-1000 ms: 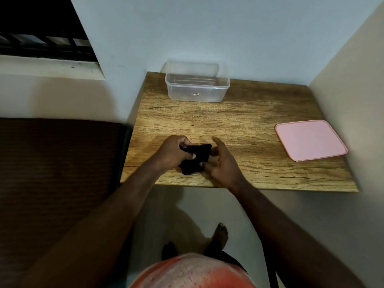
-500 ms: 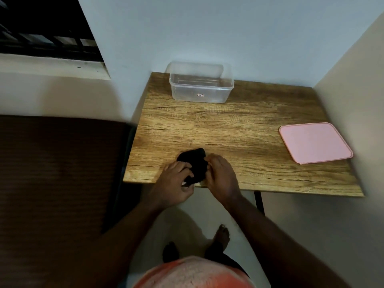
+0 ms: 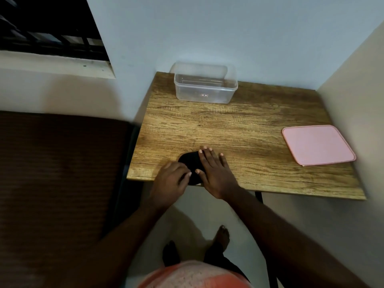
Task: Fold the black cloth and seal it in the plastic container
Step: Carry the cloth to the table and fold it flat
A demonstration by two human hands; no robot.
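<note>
The black cloth (image 3: 188, 163) is seen as a small dark bundle right at the front edge of the bench (image 3: 239, 125). It is pressed down by the right hand (image 3: 214, 173). The fingers of that hand are held straight and a little apart, flat on top of the cloth. The left side of the cloth is touched by the left hand (image 3: 170, 179). Its fingers are curled, with the tips on the cloth, but it cannot be told if the cloth is pinched or only pushed.

The clear plastic container (image 3: 204, 88) is set at the back edge of the bench, open, with nothing in it. The pink lid (image 3: 318, 144) is laid flat at the right side of the bench, well apart from the container.

The folding is judged to be nearly done. The cloth is not yet put in the container.

Some things could go wrong from here. The cloth could be knocked off the front edge of the bench onto the floor (image 3: 291, 215), because it is so close to that edge. The fold could be lost when the flat hand is lifted, since soft cloth likes to spring open. If the bundle is picked up by one corner only, it could be shaken loose on the way to the back of the bench. If a bit of cloth is left over the rim, it could be caught under the lid, and the container would not be sealed well.
</note>
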